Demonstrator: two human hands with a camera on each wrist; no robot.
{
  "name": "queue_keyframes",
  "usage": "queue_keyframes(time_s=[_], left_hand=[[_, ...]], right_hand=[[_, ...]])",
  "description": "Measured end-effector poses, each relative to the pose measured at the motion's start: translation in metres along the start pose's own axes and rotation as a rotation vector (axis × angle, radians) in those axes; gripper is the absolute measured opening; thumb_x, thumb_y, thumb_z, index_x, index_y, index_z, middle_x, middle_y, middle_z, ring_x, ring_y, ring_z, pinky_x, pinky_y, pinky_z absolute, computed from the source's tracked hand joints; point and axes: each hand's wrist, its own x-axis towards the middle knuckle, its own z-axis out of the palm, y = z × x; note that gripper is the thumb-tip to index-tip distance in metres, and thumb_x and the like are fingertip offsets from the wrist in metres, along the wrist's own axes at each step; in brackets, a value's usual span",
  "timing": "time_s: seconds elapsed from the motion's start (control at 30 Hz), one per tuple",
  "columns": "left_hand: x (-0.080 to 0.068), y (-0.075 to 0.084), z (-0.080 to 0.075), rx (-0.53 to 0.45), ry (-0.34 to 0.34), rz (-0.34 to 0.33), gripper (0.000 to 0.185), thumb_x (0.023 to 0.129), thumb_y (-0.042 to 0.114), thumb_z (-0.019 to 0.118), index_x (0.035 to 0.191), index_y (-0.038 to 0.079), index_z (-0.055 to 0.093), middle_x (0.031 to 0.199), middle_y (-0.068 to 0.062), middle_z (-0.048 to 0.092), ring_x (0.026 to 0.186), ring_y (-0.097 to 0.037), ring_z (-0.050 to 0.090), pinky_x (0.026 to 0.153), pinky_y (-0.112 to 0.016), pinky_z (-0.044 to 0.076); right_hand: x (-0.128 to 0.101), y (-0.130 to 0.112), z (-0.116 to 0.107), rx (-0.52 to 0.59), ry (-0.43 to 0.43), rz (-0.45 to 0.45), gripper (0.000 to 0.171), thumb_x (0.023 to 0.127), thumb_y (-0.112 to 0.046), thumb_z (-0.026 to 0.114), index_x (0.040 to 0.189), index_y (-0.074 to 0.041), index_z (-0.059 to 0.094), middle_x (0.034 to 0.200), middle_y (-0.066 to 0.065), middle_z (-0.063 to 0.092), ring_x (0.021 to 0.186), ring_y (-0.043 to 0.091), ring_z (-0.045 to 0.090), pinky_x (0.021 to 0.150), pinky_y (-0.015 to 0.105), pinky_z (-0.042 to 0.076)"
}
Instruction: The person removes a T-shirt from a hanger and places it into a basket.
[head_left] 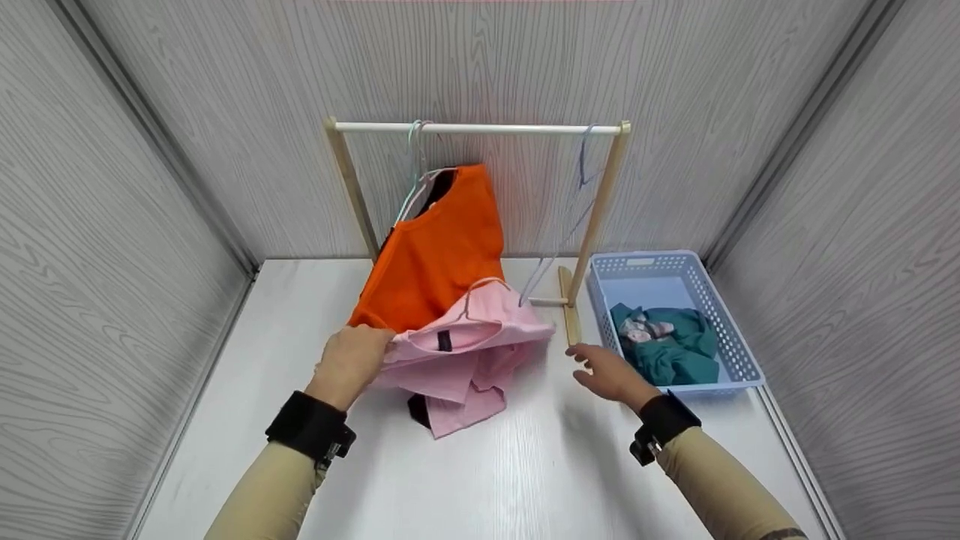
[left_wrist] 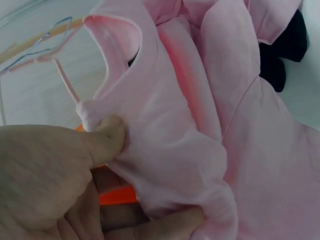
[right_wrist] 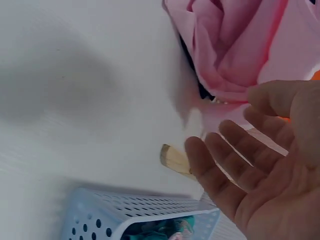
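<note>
The white table (head_left: pixel 525 465) fills the lower half of the head view. On it, at the upper centre, stands a small wooden clothes rack (head_left: pixel 480 129), and an orange shirt (head_left: pixel 435 255) hangs there on a pale hanger, leaning forward out of plumb. That lean looks like the biggest hazard: the orange hem lies against the left hand, so a pull on the wrong cloth could drag the shirt off its hanger or tip the light rack.

At the right edge sits a blue perforated basket (head_left: pixel 720 315) with a teal garment (head_left: pixel 667 352) crumpled inside, well out of the way.

The pink garment (head_left: pixel 465 352) lies at centre frame, bunched and half raised off the table. Its lower folds sag over something dark that I cannot identify. Held by one corner only, it could slide from the grip or twist, leaving the neck opening hard to find.

The left hand (head_left: pixel 349 364) pinches the pink collar edge between thumb (left_wrist: pixel 107 137) and fingers. The right hand (head_left: pixel 611 375) hovers above the table beside the rack's foot, fingers (right_wrist: pixel 225 175) spread and loose, holding nothing. A second, empty hanger (head_left: pixel 581 161) dangles at the upper right, and a careless reach could knock it off.
</note>
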Motion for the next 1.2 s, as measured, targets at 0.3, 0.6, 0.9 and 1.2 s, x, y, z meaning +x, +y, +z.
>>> queue_keyframes(time_s=[0.3,0.6,0.9,1.2], left_hand=[[0.012,0.033,-0.017,-0.057,-0.016,0.127,0.015,0.093,0.031,0.063,0.087,0.017,0.062,0.064,-0.005,0.052,0.066,-0.028,0.058,0.062,-0.04,0.05],[0.027,0.057,-0.023,-0.147,-0.119,0.146,0.023,0.097,0.04,0.056,0.089,0.018,0.06,0.068,-0.004,0.05,0.07,-0.024,0.054,0.067,-0.036,0.047],[0.045,0.091,-0.036,-0.394,-0.153,0.178,0.026,0.09,0.035,0.069,0.112,0.021,0.066,0.088,0.0,0.063,0.084,-0.019,0.057,0.077,-0.032,0.049],[0.065,0.117,-0.03,-0.601,-0.141,0.256,0.02,0.096,0.032,0.061,0.108,0.018,0.069,0.084,0.0,0.066,0.064,-0.013,0.063,0.058,-0.025,0.054]], right_hand=[[0.0,-0.04,-0.036,0.04,0.267,-0.127,0.046,0.093,-0.028,0.066,0.136,-0.015,0.055,0.133,0.009,0.061,0.118,0.026,0.062,0.095,0.044,0.053],[-0.011,-0.042,-0.057,-0.022,0.503,-0.247,0.02,0.093,-0.018,0.065,0.111,-0.014,0.074,0.103,0.005,0.075,0.088,0.019,0.07,0.075,0.04,0.055],[-0.014,-0.042,-0.061,-0.002,0.559,-0.193,0.016,0.092,-0.018,0.068,0.103,-0.013,0.077,0.093,0.005,0.076,0.073,0.016,0.064,0.064,0.032,0.047],[-0.016,-0.039,-0.054,0.019,0.552,-0.245,0.015,0.09,-0.016,0.068,0.102,-0.012,0.078,0.095,0.006,0.076,0.079,0.018,0.07,0.066,0.034,0.051]])
